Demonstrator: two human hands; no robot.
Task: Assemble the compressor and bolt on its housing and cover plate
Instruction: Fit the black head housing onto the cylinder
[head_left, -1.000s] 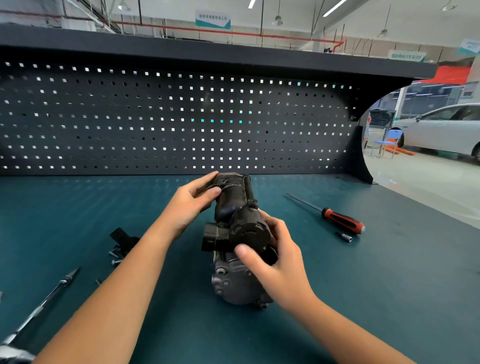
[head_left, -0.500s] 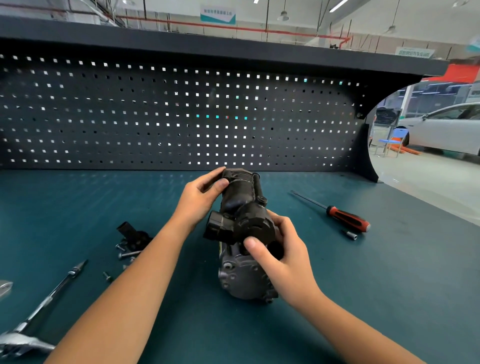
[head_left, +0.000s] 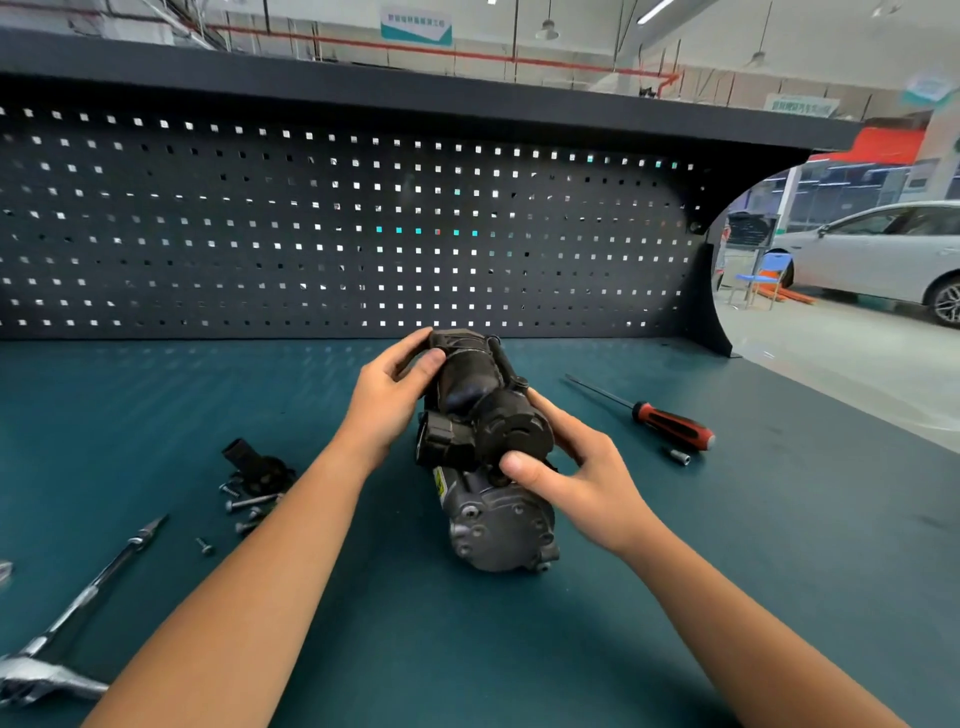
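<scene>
The compressor (head_left: 501, 527) lies on the teal bench, its grey metal end toward me and a black housing (head_left: 480, 410) on its upper part. My left hand (head_left: 387, 402) grips the far end of the black housing, thumb on top. My right hand (head_left: 574, 475) holds the round black cap on the near right side, its thumb pressing the front and its fingers curled behind. A small black part (head_left: 254, 465) and several loose bolts (head_left: 249, 506) lie to the left of the compressor.
A red-handled screwdriver (head_left: 667, 423) and a small socket bit (head_left: 679, 457) lie to the right. A long ratchet extension (head_left: 91, 592) lies at the lower left. A black pegboard (head_left: 311, 234) walls off the back of the bench.
Both hands keep the same hold on the compressor. It has tilted slightly, and the view has shifted a little so that more of the bench's left side shows.
</scene>
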